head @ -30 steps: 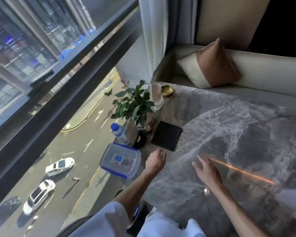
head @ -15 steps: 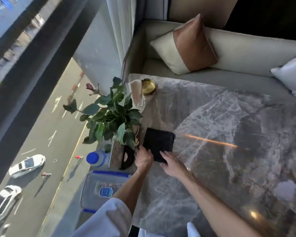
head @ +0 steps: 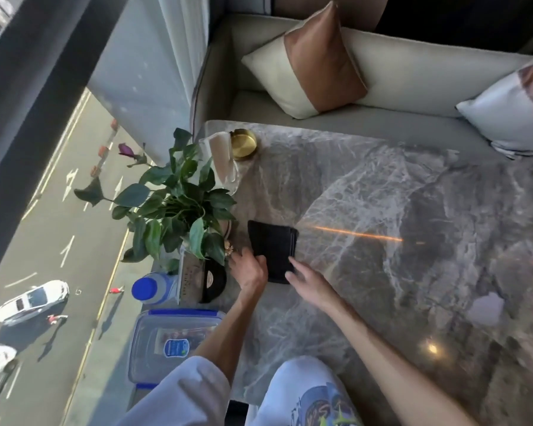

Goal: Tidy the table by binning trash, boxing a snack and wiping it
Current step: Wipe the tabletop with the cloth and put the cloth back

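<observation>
A folded black cloth (head: 273, 245) lies on the grey marble table (head: 366, 210), just right of the potted plant. My left hand (head: 248, 272) curls around the cloth's near left edge, thumb on top. The fingers of my right hand (head: 305, 279) are spread and rest on the cloth's near right corner. A clear plastic box with a blue-clipped lid (head: 170, 342) sits at the table's near left edge, partly behind my left forearm, with a packaged item showing through the lid.
A leafy plant (head: 173, 204), a blue-capped water bottle (head: 151, 287), a small upright card stand (head: 194, 278), a glass holding a napkin (head: 220, 161) and a gold dish (head: 243, 144) line the left edge by the window. A cushioned sofa (head: 382, 78) runs behind.
Both hands have moved forward from the bare marble onto the black cloth. The left hand has closed on its edge. The view has tilted down and shifted forward.
</observation>
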Motion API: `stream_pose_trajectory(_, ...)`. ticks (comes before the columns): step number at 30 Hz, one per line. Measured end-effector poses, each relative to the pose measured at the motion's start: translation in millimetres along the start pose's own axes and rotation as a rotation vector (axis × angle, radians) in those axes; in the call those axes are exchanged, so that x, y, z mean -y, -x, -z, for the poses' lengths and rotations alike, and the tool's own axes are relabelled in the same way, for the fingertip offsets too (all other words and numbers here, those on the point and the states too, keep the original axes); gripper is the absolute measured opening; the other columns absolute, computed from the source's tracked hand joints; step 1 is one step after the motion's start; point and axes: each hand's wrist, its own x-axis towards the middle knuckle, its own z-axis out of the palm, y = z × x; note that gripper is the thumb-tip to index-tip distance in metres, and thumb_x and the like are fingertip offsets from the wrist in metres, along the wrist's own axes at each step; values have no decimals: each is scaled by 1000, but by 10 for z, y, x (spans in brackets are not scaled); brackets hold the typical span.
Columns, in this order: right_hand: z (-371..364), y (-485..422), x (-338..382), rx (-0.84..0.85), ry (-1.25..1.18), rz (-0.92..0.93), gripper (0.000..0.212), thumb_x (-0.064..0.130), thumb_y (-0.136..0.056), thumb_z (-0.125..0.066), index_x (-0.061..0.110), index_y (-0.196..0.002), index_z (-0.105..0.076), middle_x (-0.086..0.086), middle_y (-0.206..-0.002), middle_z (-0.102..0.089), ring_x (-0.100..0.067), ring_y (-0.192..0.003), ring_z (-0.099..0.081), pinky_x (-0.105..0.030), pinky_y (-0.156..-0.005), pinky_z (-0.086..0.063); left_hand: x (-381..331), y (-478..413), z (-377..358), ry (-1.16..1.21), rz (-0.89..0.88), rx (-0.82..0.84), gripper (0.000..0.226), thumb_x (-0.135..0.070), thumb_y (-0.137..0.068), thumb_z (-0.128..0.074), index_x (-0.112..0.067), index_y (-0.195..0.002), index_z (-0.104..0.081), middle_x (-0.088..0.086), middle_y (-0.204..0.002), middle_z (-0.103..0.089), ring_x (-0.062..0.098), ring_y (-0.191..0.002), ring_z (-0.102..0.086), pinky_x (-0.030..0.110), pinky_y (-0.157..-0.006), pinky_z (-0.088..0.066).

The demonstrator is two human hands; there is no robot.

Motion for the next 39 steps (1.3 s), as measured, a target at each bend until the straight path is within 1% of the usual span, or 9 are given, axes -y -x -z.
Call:
stream_pose_trajectory(4, 261, 183, -6, -146, -466, -11, 50, 34, -101, -48, 10, -145, -44, -9, -152, -44, -13, -137, -42, -21, -113, -29, -197, 284, 76, 191, -315, -7, 18, -10, -81, -57, -1, -96, -57, 18, -107, -54, 36, -94, -56, 35, -88, -43)
stream_pose_trajectory(7, 450, 369, -67, -135, -865, -123, 54, 52, -96, -47, 14, -133, -57, -8, -132, -63, -22, -121, -59, -40, -110, -44, -429, 742, 78, 168, -617, 15, 10, -9, -76, -58, -6, -86, -54, 8, -89, -58, 26, -80, -56, 33, -72, -43)
stream_pose_trajectory(10, 616, 703, -257, 58, -1238, -158, 63, 68, -88, -43, 17, -102, -75, -3, -96, -74, -16, -85, -71, -31, -73, -59, -612, 1332, -58, 56, -842, 99, 16, -14, -79, -56, -10, -94, -59, 5, -99, -63, 26, -89, -60, 38, -77, -50)
stream_pose_trajectory(13, 736, 1124, -647, 166, -1488, -152, 60, 69, -81, -53, 12, -84, -73, -7, -86, -75, -18, -83, -74, -27, -69, -60, -737, 1932, -332, -160, -1026, 75, 23, -22, -87, -55, -16, -108, -63, -2, -122, -63, 24, -99, -58, 38, -86, -48)
stream_pose_trajectory(23, 1356, 2422, -2527, 66, -1851, -85, 65, 57, -93, -45, 0, -118, -62, -21, -108, -68, -32, -96, -68, -41, -93, -52, -1281, 3803, -1530, -310, -1189, 35, 19, -15, -81, -66, -8, -98, -71, 4, -100, -76, 25, -96, -69, 28, -83, -40)
stream_pose_trajectory(29, 1633, 2985, -3350, -22, -1925, 2, 70, 58, -92, -44, -5, -106, -69, -22, -100, -73, -31, -91, -73, -39, -89, -56, -1636, 4621, -2098, -329, -1227, 206, 23, -15, -93, -50, -2, -106, -65, 14, -119, -66, 28, -117, -58, 37, -102, -43)
stream_pose_trajectory(32, 1623, 3221, -3529, -94, -1991, 61, 69, 56, -93, -44, -5, -104, -73, -22, -105, -73, -32, -97, -72, -41, -86, -60, -1713, 4901, -2196, -346, -1212, 195, 24, -12, -90, -46, -1, -96, -67, 14, -112, -67, 32, -108, -60, 41, -96, -45)
stream_pose_trajectory(35, 1616, 3430, -3671, -135, -2029, 80, 65, 55, -94, -46, -2, -119, -62, -20, -112, -69, -33, -111, -64, -42, -104, -45, -1719, 5105, -2332, -282, -1244, 145, 29, -14, -90, -46, -4, -102, -69, 13, -112, -67, 33, -102, -60, 43, -92, -47)
stream_pose_trajectory(39, 1653, 3705, -3929, -208, -1988, 75, 59, 56, -92, -48, 2, -108, -63, -15, -105, -68, -28, -111, -59, -37, -112, -34, -1699, 5367, -2625, -254, -1279, 137, 41, -26, -87, -39, -6, -111, -67, 12, -118, -64, 35, -102, -58, 43, -88, -49)
